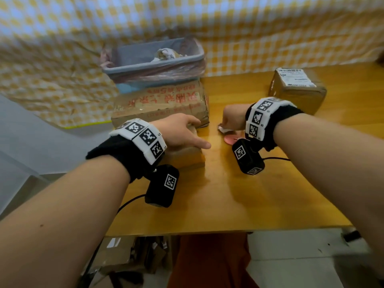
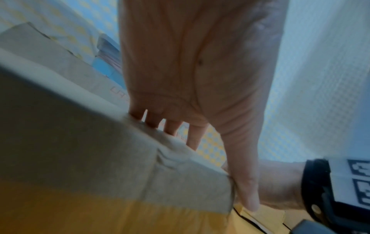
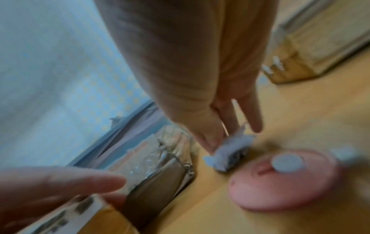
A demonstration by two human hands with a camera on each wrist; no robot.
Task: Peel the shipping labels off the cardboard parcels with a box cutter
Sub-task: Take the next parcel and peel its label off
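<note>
Nearest the body, the left hand (image 1: 182,132) lies flat across the small parcel (image 1: 187,156) at the table's (image 1: 228,194) near left, fingers straight over its far edge, thumb down its right side — pressing, not gripping. Just right of it, the right hand (image 1: 232,119) dips to the tabletop, thumb and fingers loosely pinching a crumpled label scrap (image 3: 230,152); blur keeps me from calling the pinch firm. Touching that scrap sits the pink round cutter (image 3: 284,180), on the wrist side of those fingers, so the right hand is the nearer one to take it. Behind the left hand lies the long printed carton (image 1: 162,104), its long axis running left to right. Far right stands the labelled parcel (image 1: 297,88), white label on top, well apart from both hands. Behind, a lined bin (image 1: 153,61) holds scraps, then checked yellow cloth (image 1: 270,28).
</note>
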